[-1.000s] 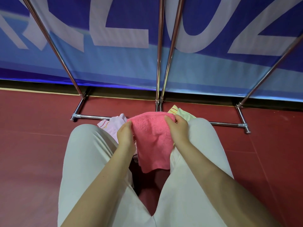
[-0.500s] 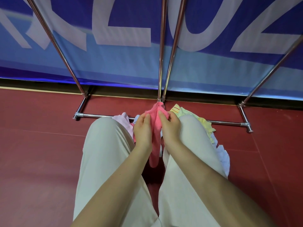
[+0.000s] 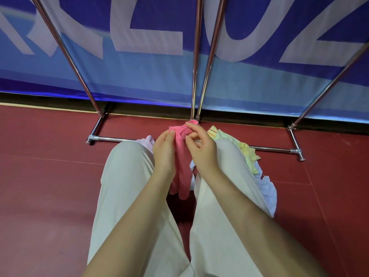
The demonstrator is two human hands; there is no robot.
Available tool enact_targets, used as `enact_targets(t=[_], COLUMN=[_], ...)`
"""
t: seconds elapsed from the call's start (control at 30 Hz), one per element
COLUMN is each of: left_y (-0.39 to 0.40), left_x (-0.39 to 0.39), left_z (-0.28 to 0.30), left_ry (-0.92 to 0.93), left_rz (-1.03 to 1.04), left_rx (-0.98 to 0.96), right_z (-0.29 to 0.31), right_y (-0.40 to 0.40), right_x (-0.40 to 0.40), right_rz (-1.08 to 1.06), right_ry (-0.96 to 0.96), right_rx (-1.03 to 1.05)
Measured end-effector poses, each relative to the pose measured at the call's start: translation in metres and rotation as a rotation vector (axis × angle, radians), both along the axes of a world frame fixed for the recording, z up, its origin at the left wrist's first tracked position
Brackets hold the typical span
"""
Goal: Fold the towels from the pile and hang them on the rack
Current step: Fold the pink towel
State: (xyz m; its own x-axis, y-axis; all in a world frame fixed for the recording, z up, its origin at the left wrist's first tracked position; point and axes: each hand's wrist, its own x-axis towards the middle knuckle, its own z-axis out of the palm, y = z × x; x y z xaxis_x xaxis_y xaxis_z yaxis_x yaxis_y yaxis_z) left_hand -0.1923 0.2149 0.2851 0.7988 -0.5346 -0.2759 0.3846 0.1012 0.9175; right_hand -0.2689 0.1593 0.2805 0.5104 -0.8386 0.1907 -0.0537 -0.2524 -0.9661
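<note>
Red floor [image 3: 50, 186], blue banner [image 3: 139, 76] behind chrome rack [image 3: 199, 56]. I've got the pink towel [image 3: 182, 162] bunched between my knees, left hand [image 3: 163, 150] and right hand [image 3: 201, 150] both pinching its top. Pile [image 3: 249, 154] by my right knee.

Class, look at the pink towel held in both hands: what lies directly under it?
Under the pink towel, between the knees, red floor shows, with a pale cloth edge beside it. Anything behind the towel is hidden.
</note>
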Motion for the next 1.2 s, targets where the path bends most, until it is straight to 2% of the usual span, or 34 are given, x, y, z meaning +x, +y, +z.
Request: enact_targets(t=[0.17, 0.23, 0.3, 0.37, 0.43, 0.6, 0.77, 0.9, 1.03, 1.2], left_y=[0.009, 0.012, 0.015, 0.018, 0.02, 0.016, 0.017, 0.015, 0.015, 0.018], left_x=[0.004, 0.006, 0.009, 0.012, 0.011, 0.001, -0.004, 0.0, 0.012, 0.022], left_z=[0.008, 0.012, 0.012, 0.011, 0.013, 0.015, 0.011, 0.011, 0.015, 0.019], left_ry=[-0.168, -0.166, -0.132, -0.124, -0.126, -0.062, -0.296, -0.305, -0.249, -0.218], left_rz=[-0.14, -0.152, -0.203, -0.25, -0.262, -0.249, -0.235, -0.111, -0.061, -0.019], left_rx=[0.021, 0.021, -0.009, -0.038, -0.043, -0.005, 0.047, 0.076, 0.01, -0.091], right_z=[-0.002, -0.002, 0.0, 0.006, 0.009, 0.008, 0.002, -0.003, -0.006, -0.015], right_y=[-0.007, -0.011, -0.012, -0.01, -0.009, -0.009, -0.008, -0.001, 0.005, 0.017], right_x=[-0.006, -0.008, -0.01, -0.011, -0.01, -0.007, -0.004, -0.002, 0.001, 0.012], right_rz=[-0.136, -0.157, -0.07, 0.02, 0.006, -0.125, -0.101, -0.017, 0.055, 0.089], right_ry=[0.108, 0.125, 0.117, 0.119, 0.133, 0.123, 0.14, 0.094, 0.089, 0.26], right_rx=[-0.388, -0.43, -0.295, -0.038, 0.072, 0.104, 0.117, 0.134, 0.207, 0.244])
